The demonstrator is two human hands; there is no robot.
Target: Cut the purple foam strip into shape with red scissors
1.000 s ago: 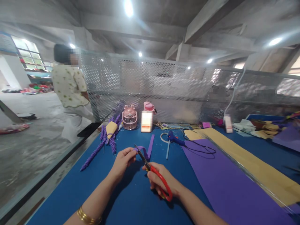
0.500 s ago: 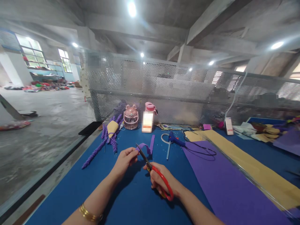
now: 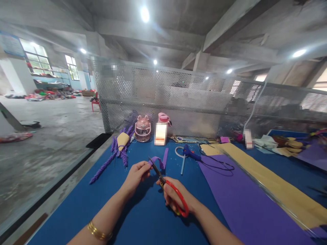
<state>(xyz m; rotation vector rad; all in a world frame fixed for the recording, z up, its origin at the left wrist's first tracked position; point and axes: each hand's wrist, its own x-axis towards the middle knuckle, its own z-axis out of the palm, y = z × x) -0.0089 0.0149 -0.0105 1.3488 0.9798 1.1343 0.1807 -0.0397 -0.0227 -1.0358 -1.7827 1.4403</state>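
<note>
My left hand [image 3: 138, 173] is closed in a pinch on one end of a purple strip [image 3: 165, 158], which curls away to the right above the blue tabletop [image 3: 143, 211]. My right hand [image 3: 177, 194] grips a pair of scissors [image 3: 181, 197] by their red handles. The dark blades point up and left and lie across the strip, close to my left fingertips. Just beyond, a blue glue gun [image 3: 191, 152] with a black cord rests on the table, a pale glue stick [image 3: 183, 164] at its tip.
Purple braided stems [image 3: 103, 169] with a tan piece [image 3: 123, 141] lie at left. A pink bottle [image 3: 142, 129] and a phone-like lit panel [image 3: 160, 134] stand by the perforated metal screen [image 3: 199, 102]. Purple sheet [image 3: 237, 190] and tan sheet [image 3: 268, 177] cover the right side.
My hands, the scissors and the strip hold nearly the same position. The view has shifted slightly, and a red chair now shows past the screen's left edge, where a figure stood before.
</note>
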